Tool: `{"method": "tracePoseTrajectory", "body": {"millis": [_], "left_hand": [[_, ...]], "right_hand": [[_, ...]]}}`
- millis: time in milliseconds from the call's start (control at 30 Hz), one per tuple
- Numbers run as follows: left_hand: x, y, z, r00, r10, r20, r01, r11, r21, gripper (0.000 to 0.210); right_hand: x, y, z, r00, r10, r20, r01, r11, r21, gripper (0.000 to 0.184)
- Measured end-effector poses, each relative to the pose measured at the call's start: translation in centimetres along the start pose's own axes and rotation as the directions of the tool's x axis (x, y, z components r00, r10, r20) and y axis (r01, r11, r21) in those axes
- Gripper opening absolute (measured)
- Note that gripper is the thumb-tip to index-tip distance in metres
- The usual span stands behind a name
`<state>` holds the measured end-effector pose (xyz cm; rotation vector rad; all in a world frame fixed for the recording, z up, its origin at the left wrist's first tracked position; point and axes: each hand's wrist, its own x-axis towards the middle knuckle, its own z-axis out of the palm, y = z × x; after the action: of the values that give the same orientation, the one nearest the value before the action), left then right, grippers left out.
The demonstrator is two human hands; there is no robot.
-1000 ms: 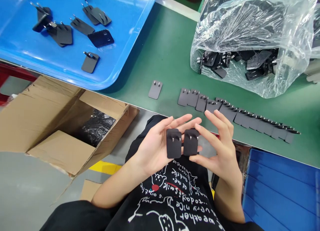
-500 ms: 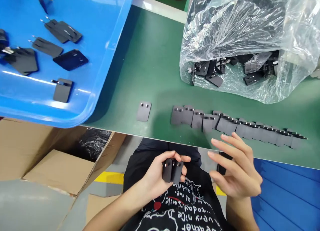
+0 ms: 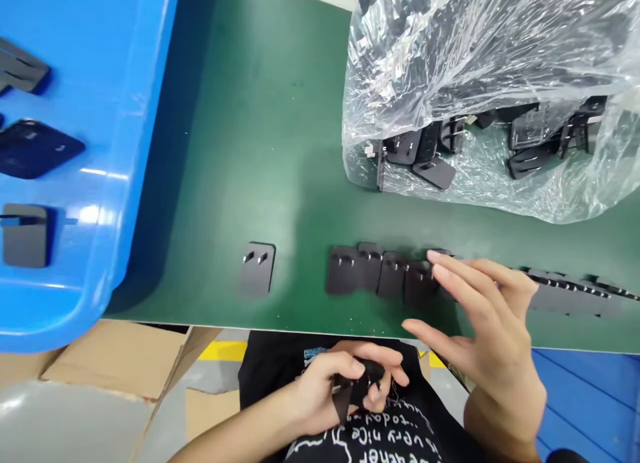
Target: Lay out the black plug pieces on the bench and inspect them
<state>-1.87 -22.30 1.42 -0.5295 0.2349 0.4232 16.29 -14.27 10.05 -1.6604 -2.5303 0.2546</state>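
Left hand gripping black plug pieces, right hand spread at the row

My left hand (image 3: 323, 393) is at the near side, below the table (image 3: 240, 149) edge and in front of my black shirt (image 3: 395, 439). Its fingers are curled round black plug pieces (image 3: 367, 379); looks like two, but fingers hide part, so exact count unclear. My right hand (image 3: 493, 329) is over the near right of the table, thumb well apart from the fingers, nothing seen in its grasp. Its fingertips are at the row of plug pieces (image 3: 343, 269); can't tell if they touch. The row runs left to right along the near side, pieces close together, many overlapping, pins up, middle part hidden by my hand. A single plug piece (image 3: 257, 276) lies apart, left of the row, pins toward its far end. Far right: clear plastic bag (image 3: 475, 63), more black pieces (image 3: 435, 173) showing at its near side. Left: blue tray (image 3: 107, 296) with a few black pieces (image 3: 25, 239) inside. Below the table, near left, cardboard (image 3: 117, 359); near right, a blue surface (image 3: 590, 396).
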Motion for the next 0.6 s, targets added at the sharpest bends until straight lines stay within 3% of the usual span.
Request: {"method": "tracePoseTrajectory", "body": {"millis": [133, 233, 367, 433, 533, 600], "left_hand": [[0.1, 0.4, 0.1, 0.985, 0.024, 0.172, -0.014, 0.998, -0.058, 0.048], [0.0, 0.9, 0.3, 0.965, 0.0, 0.263, 0.03, 0.994, -0.109, 0.049], [-0.6, 1.4, 0.6, 0.971, -0.028, 0.239, 0.055, 0.993, -0.108, 0.048], [-1.0, 1.3, 0.5, 0.982, -0.032, 0.186, 0.056, 0.991, -0.124, 0.045], [-1.2, 0.9, 0.3, 0.99, -0.006, 0.14, 0.024, 0.991, -0.13, 0.038], [-1.0, 0.6, 0.3, 0.985, 0.031, 0.173, -0.014, 0.995, -0.099, 0.037]], "right_hand": [[1.4, -0.9, 0.7, 0.986, -0.01, 0.165, 0.021, 0.998, -0.061, 0.057], [2.0, -1.1, 0.8, 0.986, -0.036, 0.165, 0.049, 0.996, -0.073, 0.053], [1.3, -1.8, -0.2, 0.995, -0.082, 0.061, 0.077, 0.993, 0.091, 0.038], [0.5, -2.5, -0.8, 0.986, -0.156, 0.065, 0.141, 0.97, 0.198, 0.028], [-0.6, -3.1, -1.5, 0.96, -0.27, 0.078, 0.24, 0.931, 0.275, 0.04], [-1.4, -2.7, -1.8, 0.973, -0.228, 0.035, 0.209, 0.937, 0.281, 0.041]]}}
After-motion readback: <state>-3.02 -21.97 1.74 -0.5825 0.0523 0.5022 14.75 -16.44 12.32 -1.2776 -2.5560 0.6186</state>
